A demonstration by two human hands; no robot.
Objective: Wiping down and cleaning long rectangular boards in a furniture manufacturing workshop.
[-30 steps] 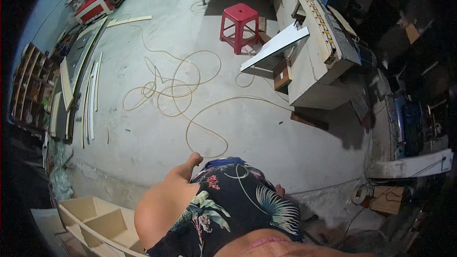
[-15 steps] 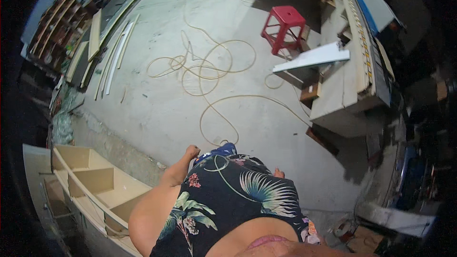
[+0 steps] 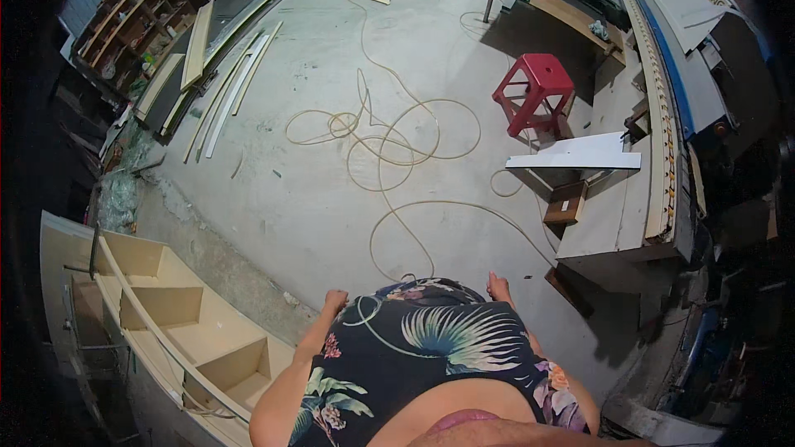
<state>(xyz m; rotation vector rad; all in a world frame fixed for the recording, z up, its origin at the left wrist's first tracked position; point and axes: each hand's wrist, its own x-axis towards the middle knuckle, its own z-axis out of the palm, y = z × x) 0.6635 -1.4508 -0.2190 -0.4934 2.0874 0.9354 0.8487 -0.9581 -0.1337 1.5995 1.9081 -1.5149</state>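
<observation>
Beside my floral dress (image 3: 447, 339), my left hand (image 3: 335, 299) hangs low with its fingers curled in and nothing visible in them. My right hand (image 3: 498, 286) hangs on the other side, a finger stretched forward and nothing held. Neither hand touches an object. Nearest to my left arm is a long cream cabinet frame (image 3: 166, 308) with open compartments. A thin yellowish hose (image 3: 385, 149) lies in loops on the floor ahead, its near end running toward my feet, which the dress hides.
A red plastic stool (image 3: 538, 91) stands ahead right, near a white angled panel (image 3: 580, 153) against a long machine bench (image 3: 621, 199). Long boards and strips (image 3: 217, 108) lie on the left by a wooden shelf (image 3: 132, 16). A small dark board (image 3: 569, 291) lies at the bench's foot.
The view has shifted, so the floor, stool and bench sit lower and further right. More of my right hand and arm has come out beside the dress. Both hands stay free of objects.
</observation>
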